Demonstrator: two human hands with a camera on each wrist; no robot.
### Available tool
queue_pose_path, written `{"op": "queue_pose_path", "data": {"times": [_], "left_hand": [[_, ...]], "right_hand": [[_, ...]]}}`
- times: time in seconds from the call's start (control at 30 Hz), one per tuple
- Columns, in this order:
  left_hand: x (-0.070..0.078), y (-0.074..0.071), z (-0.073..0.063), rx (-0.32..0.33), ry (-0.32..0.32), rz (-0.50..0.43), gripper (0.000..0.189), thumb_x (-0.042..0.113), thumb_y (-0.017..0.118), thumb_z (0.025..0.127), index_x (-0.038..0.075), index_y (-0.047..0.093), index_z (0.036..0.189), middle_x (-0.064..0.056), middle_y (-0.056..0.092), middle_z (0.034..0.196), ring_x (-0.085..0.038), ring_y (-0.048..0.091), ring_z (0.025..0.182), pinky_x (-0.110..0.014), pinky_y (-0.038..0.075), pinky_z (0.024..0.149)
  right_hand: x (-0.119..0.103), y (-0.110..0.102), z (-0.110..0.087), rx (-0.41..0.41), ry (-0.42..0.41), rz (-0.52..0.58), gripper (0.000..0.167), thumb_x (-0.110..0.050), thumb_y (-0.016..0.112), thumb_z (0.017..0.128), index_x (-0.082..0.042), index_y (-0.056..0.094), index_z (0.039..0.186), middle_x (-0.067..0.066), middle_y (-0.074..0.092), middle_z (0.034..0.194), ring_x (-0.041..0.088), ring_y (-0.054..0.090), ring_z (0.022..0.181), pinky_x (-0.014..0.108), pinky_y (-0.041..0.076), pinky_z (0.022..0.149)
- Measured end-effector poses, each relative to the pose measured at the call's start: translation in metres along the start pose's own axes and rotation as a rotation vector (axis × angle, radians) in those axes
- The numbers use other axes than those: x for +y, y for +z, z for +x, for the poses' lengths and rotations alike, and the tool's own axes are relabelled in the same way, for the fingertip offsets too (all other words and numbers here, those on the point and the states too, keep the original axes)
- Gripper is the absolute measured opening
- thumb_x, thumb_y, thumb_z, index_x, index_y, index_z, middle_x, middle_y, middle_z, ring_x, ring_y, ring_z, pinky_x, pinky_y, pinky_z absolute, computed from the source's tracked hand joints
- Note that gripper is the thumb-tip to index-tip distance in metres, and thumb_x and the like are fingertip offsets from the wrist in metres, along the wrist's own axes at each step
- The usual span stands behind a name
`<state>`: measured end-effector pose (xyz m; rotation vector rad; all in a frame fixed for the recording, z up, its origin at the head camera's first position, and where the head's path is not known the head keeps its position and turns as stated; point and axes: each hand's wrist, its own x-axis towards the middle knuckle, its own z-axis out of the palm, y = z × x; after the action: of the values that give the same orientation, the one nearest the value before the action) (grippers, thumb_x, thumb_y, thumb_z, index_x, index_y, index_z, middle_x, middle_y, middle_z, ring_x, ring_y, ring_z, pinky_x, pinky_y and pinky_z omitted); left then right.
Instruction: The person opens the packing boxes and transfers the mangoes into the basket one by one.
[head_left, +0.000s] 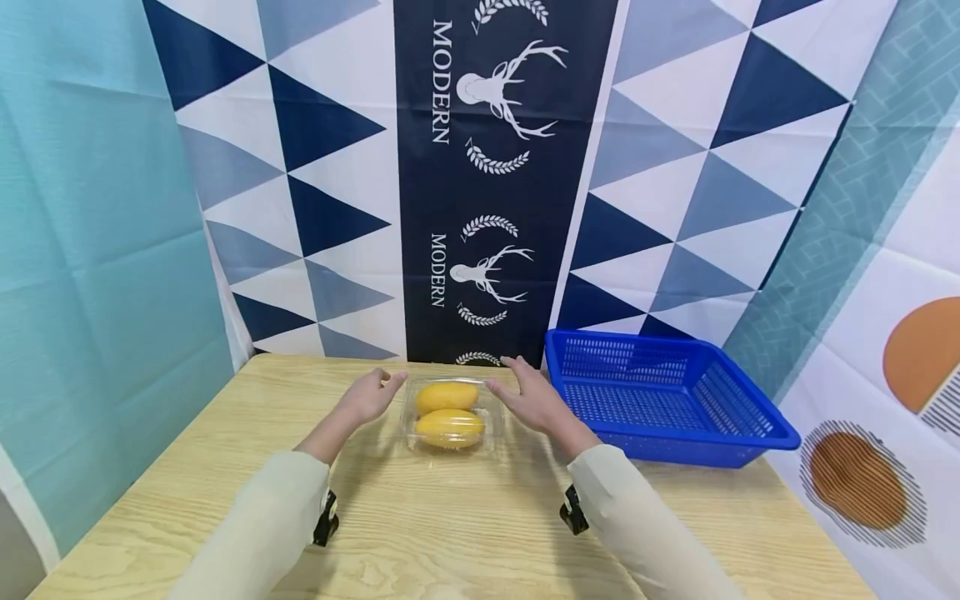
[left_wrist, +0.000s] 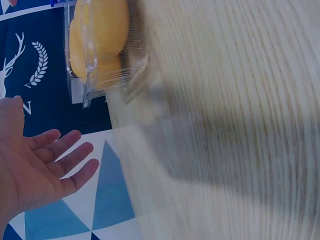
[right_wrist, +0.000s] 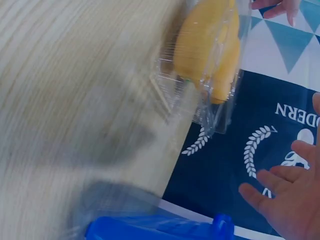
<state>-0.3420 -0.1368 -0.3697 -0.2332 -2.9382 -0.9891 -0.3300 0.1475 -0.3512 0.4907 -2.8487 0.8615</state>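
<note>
Clear container [head_left: 492, 421] with two yellow fruits [head_left: 449, 428] inside is set on the wooden table [head_left: 450, 525], near its far edge. Container taken as clock centre in head view: left hand [head_left: 369, 397] at about 10 o'clock, right hand [head_left: 534, 400] at about 2, blue basket [head_left: 667, 447] at 3, beyond the right hand. Left fingers are loosely bent, right fingers spread; nothing is gripped by either, and a gap to the container is seen in both wrist views. Whether it is latched cannot be told. For a clean hold, both hands should be brought in level, at 9 and 3, and the ends pressed evenly. Support is best given low, since thin plastic would likely flex and could pop open. Tilting should be avoided: the fruits may roll.
</note>
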Motion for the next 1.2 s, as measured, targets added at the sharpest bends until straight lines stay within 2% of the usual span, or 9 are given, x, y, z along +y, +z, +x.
{"op": "queue_pose_path", "data": {"times": [0.2, 0.33, 0.43, 0.53, 0.63, 0.73, 0.87, 1.07, 1.2], "left_hand": [[-0.004, 0.006, 0.000, -0.033, 0.000, 0.009, 0.063, 0.045, 0.033, 0.100, -0.011, 0.054, 0.120, -0.028, 0.058, 0.119, -0.042, 0.055, 0.111, -0.050, 0.046, 0.094], [-0.008, 0.007, -0.002, -0.119, -0.026, -0.052, 0.061, 0.045, 0.038, 0.099, -0.010, 0.053, 0.120, -0.022, 0.063, 0.109, -0.034, 0.062, 0.090, -0.041, 0.051, 0.077], [-0.011, 0.009, -0.004, -0.195, -0.064, -0.123, 0.059, 0.044, 0.041, 0.098, -0.008, 0.052, 0.122, -0.018, 0.066, 0.102, -0.028, 0.062, 0.075, -0.034, 0.050, 0.064], [-0.015, 0.012, -0.007, -0.246, -0.100, -0.181, 0.056, 0.045, 0.045, 0.096, -0.005, 0.054, 0.119, -0.016, 0.066, 0.100, -0.022, 0.060, 0.068, -0.029, 0.047, 0.057], [-0.018, 0.015, -0.010, -0.288, -0.111, -0.221, 0.055, 0.046, 0.050, 0.093, -0.003, 0.055, 0.116, -0.014, 0.066, 0.098, -0.018, 0.058, 0.066, -0.025, 0.042, 0.053], [-0.020, 0.017, -0.011, -0.305, -0.112, -0.250, 0.052, 0.044, 0.056, 0.091, -0.002, 0.056, 0.115, -0.013, 0.067, 0.097, -0.018, 0.058, 0.066, -0.024, 0.037, 0.050], [-0.022, 0.019, -0.012, -0.311, -0.095, -0.250, 0.046, 0.039, 0.063, 0.088, 0.000, 0.058, 0.112, -0.010, 0.066, 0.096, -0.019, 0.059, 0.069, -0.024, 0.035, 0.050], [-0.025, 0.019, -0.012, -0.308, -0.072, -0.252, 0.042, 0.033, 0.069, 0.083, 0.003, 0.061, 0.110, -0.006, 0.064, 0.088, -0.018, 0.061, 0.072, -0.023, 0.038, 0.051], [-0.027, 0.019, -0.012, -0.313, -0.068, -0.262, 0.043, 0.032, 0.070, 0.083, 0.002, 0.060, 0.113, -0.005, 0.065, 0.089, -0.019, 0.062, 0.074, -0.025, 0.041, 0.052]], "right_hand": [[0.006, 0.009, -0.001, -0.003, 0.001, 0.011, 0.063, -0.049, 0.046, 0.094, -0.010, 0.037, 0.143, 0.015, 0.041, 0.145, 0.034, 0.041, 0.132, 0.050, 0.033, 0.110], [0.010, 0.015, -0.003, -0.001, -0.006, 0.015, 0.064, -0.049, 0.048, 0.093, -0.007, 0.039, 0.141, 0.017, 0.042, 0.144, 0.034, 0.039, 0.132, 0.048, 0.032, 0.111], [0.011, 0.020, -0.003, -0.001, -0.009, 0.024, 0.064, -0.048, 0.051, 0.092, -0.005, 0.041, 0.139, 0.018, 0.043, 0.142, 0.035, 0.040, 0.132, 0.049, 0.032, 0.111], [0.011, 0.023, -0.004, 0.001, -0.012, 0.029, 0.062, -0.047, 0.052, 0.092, -0.005, 0.044, 0.137, 0.018, 0.045, 0.140, 0.035, 0.040, 0.131, 0.049, 0.033, 0.110], [0.010, 0.025, -0.005, -0.001, -0.007, 0.026, 0.061, -0.048, 0.052, 0.092, -0.005, 0.046, 0.136, 0.017, 0.046, 0.140, 0.034, 0.041, 0.131, 0.048, 0.033, 0.110], [0.009, 0.028, -0.006, -0.001, -0.008, 0.019, 0.060, -0.048, 0.051, 0.092, -0.005, 0.047, 0.135, 0.017, 0.047, 0.139, 0.034, 0.041, 0.131, 0.048, 0.033, 0.110], [0.008, 0.031, -0.007, -0.002, 0.001, 0.014, 0.058, -0.046, 0.051, 0.093, -0.006, 0.048, 0.134, 0.016, 0.049, 0.138, 0.034, 0.043, 0.130, 0.049, 0.034, 0.109], [0.008, 0.035, -0.006, 0.023, -0.034, 0.012, 0.052, -0.038, 0.054, 0.093, -0.003, 0.051, 0.131, 0.018, 0.051, 0.135, 0.035, 0.044, 0.128, 0.049, 0.035, 0.108], [0.005, 0.037, -0.005, 0.025, -0.049, -0.003, 0.052, -0.039, 0.055, 0.092, -0.004, 0.052, 0.131, 0.016, 0.051, 0.136, 0.034, 0.044, 0.129, 0.048, 0.034, 0.109]]}}
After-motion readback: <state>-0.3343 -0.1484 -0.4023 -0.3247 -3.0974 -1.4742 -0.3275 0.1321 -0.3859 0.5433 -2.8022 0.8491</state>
